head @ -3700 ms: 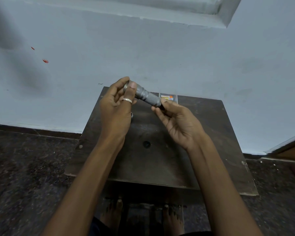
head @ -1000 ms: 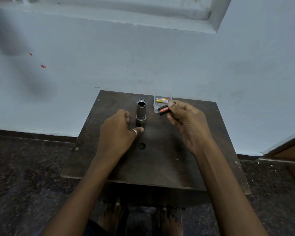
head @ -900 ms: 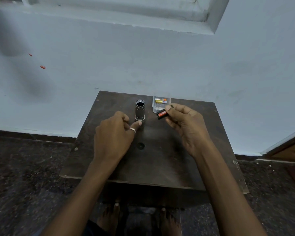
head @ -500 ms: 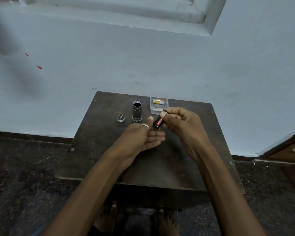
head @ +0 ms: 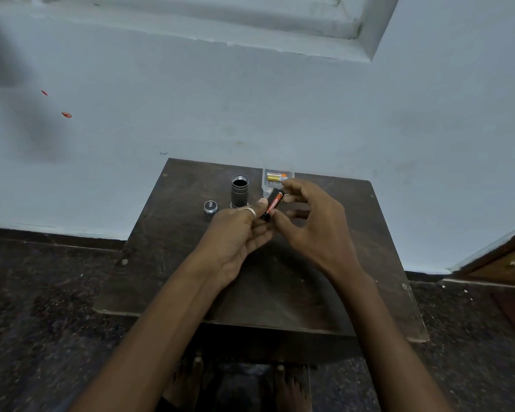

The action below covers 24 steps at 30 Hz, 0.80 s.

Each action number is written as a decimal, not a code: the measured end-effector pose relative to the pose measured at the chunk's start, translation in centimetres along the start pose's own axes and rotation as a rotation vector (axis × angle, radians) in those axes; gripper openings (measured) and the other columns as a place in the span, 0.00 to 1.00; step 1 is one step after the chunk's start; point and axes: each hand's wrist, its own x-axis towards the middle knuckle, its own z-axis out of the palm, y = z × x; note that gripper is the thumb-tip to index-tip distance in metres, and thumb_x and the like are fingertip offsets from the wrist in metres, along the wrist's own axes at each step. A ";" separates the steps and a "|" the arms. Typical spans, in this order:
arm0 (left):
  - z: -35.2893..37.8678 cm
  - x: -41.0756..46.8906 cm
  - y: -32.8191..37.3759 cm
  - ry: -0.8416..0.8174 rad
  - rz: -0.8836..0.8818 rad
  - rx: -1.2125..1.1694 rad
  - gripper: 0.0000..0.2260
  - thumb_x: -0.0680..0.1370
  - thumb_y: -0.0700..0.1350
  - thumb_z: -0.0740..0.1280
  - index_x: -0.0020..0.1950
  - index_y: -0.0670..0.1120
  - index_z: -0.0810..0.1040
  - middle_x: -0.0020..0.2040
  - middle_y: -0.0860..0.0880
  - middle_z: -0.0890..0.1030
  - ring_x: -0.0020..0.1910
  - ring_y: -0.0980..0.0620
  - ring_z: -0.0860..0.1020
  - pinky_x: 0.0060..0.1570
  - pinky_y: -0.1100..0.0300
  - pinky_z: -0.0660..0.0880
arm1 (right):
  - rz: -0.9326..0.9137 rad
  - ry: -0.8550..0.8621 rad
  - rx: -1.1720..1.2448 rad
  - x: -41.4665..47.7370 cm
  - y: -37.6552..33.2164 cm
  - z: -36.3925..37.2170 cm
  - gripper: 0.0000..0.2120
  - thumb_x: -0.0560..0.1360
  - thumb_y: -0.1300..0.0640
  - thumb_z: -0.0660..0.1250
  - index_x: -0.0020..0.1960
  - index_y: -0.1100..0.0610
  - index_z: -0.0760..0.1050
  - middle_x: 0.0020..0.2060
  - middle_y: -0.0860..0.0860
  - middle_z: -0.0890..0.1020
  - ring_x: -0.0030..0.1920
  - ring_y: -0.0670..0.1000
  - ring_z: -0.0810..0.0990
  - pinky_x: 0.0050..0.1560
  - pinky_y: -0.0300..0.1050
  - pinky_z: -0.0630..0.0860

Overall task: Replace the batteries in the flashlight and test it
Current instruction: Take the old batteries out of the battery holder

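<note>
The grey flashlight body stands upright on the dark wooden table, its top end open. Its round tail cap lies just to its left. A black battery with red lettering is held tilted above the table between both hands. My right hand pinches it end to end with forefinger and thumb. My left hand lies palm up beneath it, thumb pressed on its side. A clear plastic case with a yellow battery inside sits at the table's far edge, partly behind my right fingers.
The small table stands against a pale blue wall. Dark speckled floor surrounds it, and my bare feet show below its front edge. A brown wooden door or cabinet is at the right.
The flashlight went from both hands to standing open on the table. My left hand left the cap beside it and moved right to join my right hand on the black battery.
</note>
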 end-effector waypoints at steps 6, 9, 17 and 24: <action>-0.5 0.1 0.1 0.016 0.029 0.054 0.06 0.80 0.42 0.67 0.46 0.42 0.83 0.40 0.48 0.85 0.40 0.54 0.84 0.44 0.59 0.82 | -0.099 0.000 -0.133 0.0 0.0 0.5 0.23 0.72 0.56 0.73 0.65 0.60 0.74 0.54 0.53 0.82 0.49 0.52 0.82 0.49 0.52 0.82; -0.6 0.1 0.0 0.018 0.038 0.064 0.06 0.80 0.41 0.67 0.46 0.42 0.83 0.42 0.45 0.84 0.43 0.51 0.83 0.45 0.59 0.83 | -0.128 -0.022 -0.217 -0.2 0.0 0.8 0.22 0.73 0.55 0.71 0.64 0.59 0.73 0.54 0.54 0.82 0.49 0.54 0.82 0.48 0.56 0.80; -0.6 0.3 0.0 0.020 0.041 0.100 0.06 0.79 0.42 0.67 0.49 0.42 0.83 0.42 0.46 0.83 0.41 0.52 0.82 0.42 0.59 0.82 | -0.133 -0.023 -0.262 -0.2 -0.4 1.0 0.24 0.71 0.59 0.71 0.65 0.61 0.71 0.53 0.55 0.83 0.50 0.56 0.82 0.49 0.50 0.79; -0.6 0.3 -0.1 0.025 0.056 0.109 0.06 0.80 0.42 0.67 0.46 0.42 0.83 0.38 0.47 0.83 0.36 0.55 0.82 0.36 0.61 0.81 | -0.139 -0.008 -0.251 -0.3 -0.2 0.9 0.22 0.71 0.59 0.73 0.63 0.61 0.72 0.51 0.54 0.83 0.49 0.54 0.82 0.48 0.48 0.79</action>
